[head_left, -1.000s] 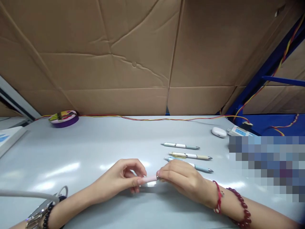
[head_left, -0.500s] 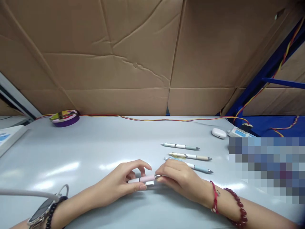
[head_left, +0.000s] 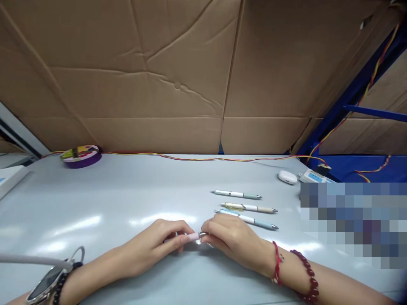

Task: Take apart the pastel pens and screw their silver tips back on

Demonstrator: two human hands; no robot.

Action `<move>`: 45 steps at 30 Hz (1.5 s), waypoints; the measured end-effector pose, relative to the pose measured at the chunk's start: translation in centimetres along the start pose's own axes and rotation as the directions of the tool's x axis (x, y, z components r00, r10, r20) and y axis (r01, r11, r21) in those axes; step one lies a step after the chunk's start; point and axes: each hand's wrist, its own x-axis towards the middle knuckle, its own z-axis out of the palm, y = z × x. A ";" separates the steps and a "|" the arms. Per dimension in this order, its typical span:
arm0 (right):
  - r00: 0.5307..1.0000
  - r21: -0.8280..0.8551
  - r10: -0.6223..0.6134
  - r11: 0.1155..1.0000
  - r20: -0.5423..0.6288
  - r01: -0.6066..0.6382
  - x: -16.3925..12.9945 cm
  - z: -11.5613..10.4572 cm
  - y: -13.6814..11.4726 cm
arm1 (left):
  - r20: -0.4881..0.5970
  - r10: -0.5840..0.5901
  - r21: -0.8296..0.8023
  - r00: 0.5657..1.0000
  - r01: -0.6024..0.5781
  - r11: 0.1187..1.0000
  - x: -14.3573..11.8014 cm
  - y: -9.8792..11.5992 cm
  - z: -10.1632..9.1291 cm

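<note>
While both hands met low over the grey worktop (head_left: 127, 199), the left hand (head_left: 155, 245) and the right hand (head_left: 233, 239) each kept a narrow fingertip grip on one pink pen (head_left: 192, 237), held level just above the surface near the front edge; three more pens lay in a row just beyond the right hand, green (head_left: 237, 195), beige (head_left: 249, 207) and blue (head_left: 254, 221); a white case (head_left: 287, 176) sat farther right; a purple tape roll (head_left: 81, 156) rested by the cardboard wall (head_left: 178, 76).

pink pen (head_left: 193, 237) | purple tin (head_left: 82, 156) | blue frame (head_left: 356, 111) | brown cardboard (head_left: 178, 72)
</note>
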 end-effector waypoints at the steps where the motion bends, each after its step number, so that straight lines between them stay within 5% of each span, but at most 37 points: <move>1: 1.000 0.022 -0.004 1.000 0.001 0.004 0.0 -0.1 0.0 | 0.005 0.006 0.007 1.000 -0.006 1.000 0.0 -0.1 0.0; 9: 1.000 0.076 -0.022 0.997 -0.008 0.022 0.0 -0.2 0.0 | 0.006 0.042 0.010 0.999 -0.042 0.999 0.0 -0.3 0.0; 24: 0.999 -0.074 0.001 0.997 0.048 0.002 -0.4 0.4 0.3 | 0.053 -0.003 -0.039 0.999 0.005 0.999 0.2 -0.2 -0.1; 31: 0.997 -0.109 -0.069 0.992 -0.046 0.063 -0.2 0.5 0.4 | 0.067 -0.039 -0.058 0.997 0.043 0.997 0.2 0.2 -0.3; 45: 0.996 -0.155 -0.083 0.985 -0.032 0.077 -0.1 1.0 0.5 | 0.086 -0.010 -0.068 0.996 0.016 0.998 0.2 -0.3 -0.1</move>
